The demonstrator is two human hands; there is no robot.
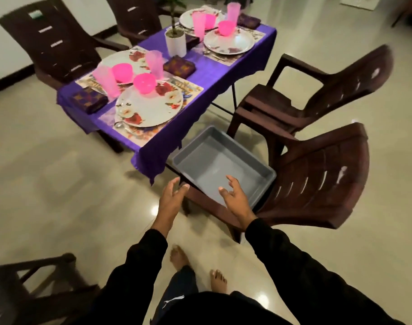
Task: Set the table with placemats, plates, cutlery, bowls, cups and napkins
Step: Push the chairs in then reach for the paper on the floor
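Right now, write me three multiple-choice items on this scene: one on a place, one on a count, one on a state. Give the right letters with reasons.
1. Where does the grey tub sit?
A. on the seat of a brown chair
B. on the purple table
C. on the floor

2. How many pink bowls are on the table?
A. two
B. four
C. six

3. What are the hands doing?
A. the left hand holds a plate
B. both are open and hold nothing
C. the right hand holds a cup

Answers:
1 A: the tub rests on the chair seat, beside the table's corner.
2 B: two bowls stand at the near settings and two at the far ones.
3 B: the left hand and right hand have spread fingers near the tub's near edge, with nothing in either.
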